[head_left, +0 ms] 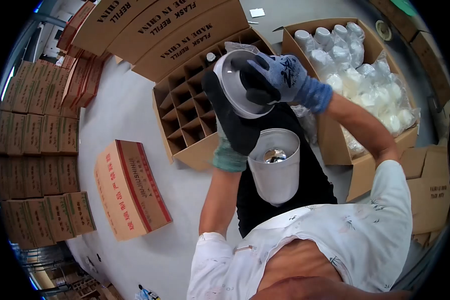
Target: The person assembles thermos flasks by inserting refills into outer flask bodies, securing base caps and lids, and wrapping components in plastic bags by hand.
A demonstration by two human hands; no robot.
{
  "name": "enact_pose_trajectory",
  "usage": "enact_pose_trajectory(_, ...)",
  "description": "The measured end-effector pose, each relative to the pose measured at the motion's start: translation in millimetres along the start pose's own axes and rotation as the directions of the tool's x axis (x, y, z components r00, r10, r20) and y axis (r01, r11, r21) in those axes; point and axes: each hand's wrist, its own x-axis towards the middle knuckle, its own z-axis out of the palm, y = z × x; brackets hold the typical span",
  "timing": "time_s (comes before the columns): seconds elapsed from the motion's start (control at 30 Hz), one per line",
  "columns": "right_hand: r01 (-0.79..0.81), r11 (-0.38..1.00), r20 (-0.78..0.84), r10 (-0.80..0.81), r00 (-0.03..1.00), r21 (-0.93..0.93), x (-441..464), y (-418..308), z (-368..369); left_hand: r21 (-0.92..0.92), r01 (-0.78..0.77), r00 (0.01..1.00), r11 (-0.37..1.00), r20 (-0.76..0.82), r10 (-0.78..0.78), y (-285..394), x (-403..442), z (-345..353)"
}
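Observation:
My left hand (pixel 237 122), in a dark-coated glove with a green cuff, grips a round white plastic cup-like part (pixel 228 82) from its left and underside. Curled over the opposite side of that part is my right hand (pixel 280 77), in a blue-grey glove with dark fingers reaching into its opening; the fingertips are partly hidden. Below them, a white plastic flask body (pixel 275 177) stands between my thighs, its opening facing up. Inside it shows the shiny silver top of a glass refill (pixel 275 155).
A divided carton (pixel 185 145) stands open ahead, with a bottle-like piece (pixel 211 57) in one compartment. At right, an open carton (pixel 335 137) holds several bagged white parts (pixel 370 90). A closed box (pixel 127 190) lies on the floor at left, near stacked cartons (pixel 40 135).

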Motion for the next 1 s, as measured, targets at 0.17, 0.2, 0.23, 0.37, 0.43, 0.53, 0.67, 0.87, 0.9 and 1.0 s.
enact_pose_trajectory(0.17, -0.362, 0.510, 0.059, 0.517, 0.854, 0.780, -23, -10, 54, 0.898, -0.440, 0.796, 0.027, 0.376, 0.474, -21, 10, -8)
enact_pose_trajectory(0.2, -0.368, 0.151, 0.234, 0.543, 0.807, 0.917, -27, -13, 49, 0.865, -0.463, 0.760, -0.195, 0.500, 0.415, -11, 12, -2)
enact_pose_trajectory(0.23, -0.356, -0.184, 0.396, 0.551, 0.735, 0.916, -31, -17, 44, 0.758, -0.534, 0.740, -0.374, 0.633, 0.227, 6, 12, 1)
enact_pose_trajectory(0.37, -0.485, -0.501, 0.653, 0.240, 0.718, 0.717, -79, -13, 32, 0.659, -0.704, 0.711, -0.267, 0.653, -0.263, 32, 4, -14)
enact_pose_trajectory(0.43, -0.658, -0.365, 0.746, 0.202, 0.634, 0.658, -97, 8, 23, 0.778, -0.627, 0.742, -0.049, 0.576, -0.344, 35, -1, -31)
enact_pose_trajectory(0.53, -0.936, -0.124, 0.838, 0.495, 0.229, 0.329, -106, 9, -10, 0.877, -0.422, 0.756, 0.230, 0.481, -0.445, 29, -20, -54)
enact_pose_trajectory(0.67, -0.493, 0.475, 0.293, 0.434, 0.852, 0.729, -135, -17, 16, 0.856, -0.492, 0.639, 0.156, 0.477, -0.604, 14, -31, -43)
enact_pose_trajectory(0.87, -0.211, 0.852, 0.276, 0.082, 0.958, 0.479, -126, -62, 35, 0.889, -0.427, 0.672, 0.164, 0.434, -0.600, 8, -45, -58)
enact_pose_trajectory(0.9, -0.194, 0.806, 0.290, 0.029, 0.957, 0.559, -127, -59, 39, 0.880, -0.447, 0.684, 0.159, 0.451, -0.574, 8, -50, -56)
enact_pose_trajectory(1.0, -0.336, 0.522, 0.407, -0.024, 0.913, 0.784, -130, -49, 59, 0.868, -0.496, 0.753, -0.039, 0.407, -0.517, 9, -66, -29)
